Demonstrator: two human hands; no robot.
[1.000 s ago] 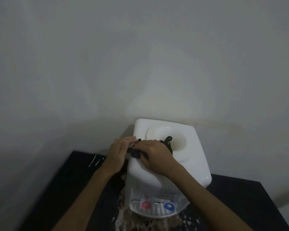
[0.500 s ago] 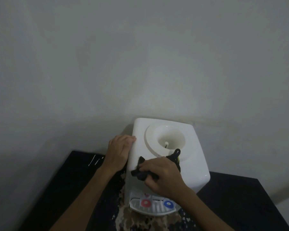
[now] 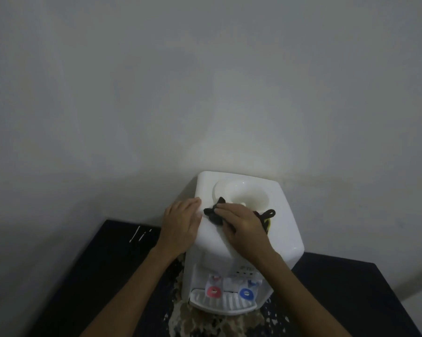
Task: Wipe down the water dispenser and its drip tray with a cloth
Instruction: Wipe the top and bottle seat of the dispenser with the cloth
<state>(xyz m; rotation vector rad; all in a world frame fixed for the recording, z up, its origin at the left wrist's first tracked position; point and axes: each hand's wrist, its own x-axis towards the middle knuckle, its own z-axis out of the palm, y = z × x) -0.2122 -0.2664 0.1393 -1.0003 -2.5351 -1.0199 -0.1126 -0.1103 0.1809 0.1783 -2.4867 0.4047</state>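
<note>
A white water dispenser (image 3: 283, 215) stands on a dark table against the wall, its round bottle well open on top. My right hand (image 3: 244, 227) presses a black cloth (image 3: 213, 215) onto the dispenser's top, near the left front of the well; the cloth's far end (image 3: 268, 214) pokes out to the right of the hand. My left hand (image 3: 180, 224) lies flat against the dispenser's upper left side. Below, the white drip tray (image 3: 227, 305) sits under a red tap (image 3: 213, 291) and a blue tap (image 3: 246, 293).
The dark table (image 3: 351, 300) reaches left and right of the dispenser. A worn, flaked patch (image 3: 205, 322) of its surface shows in front of the drip tray. A plain grey wall (image 3: 205, 93) rises directly behind the dispenser.
My right hand slid the cloth from the top's front edge back up and left toward the well's rim. My left hand stayed on the dispenser's left side.
</note>
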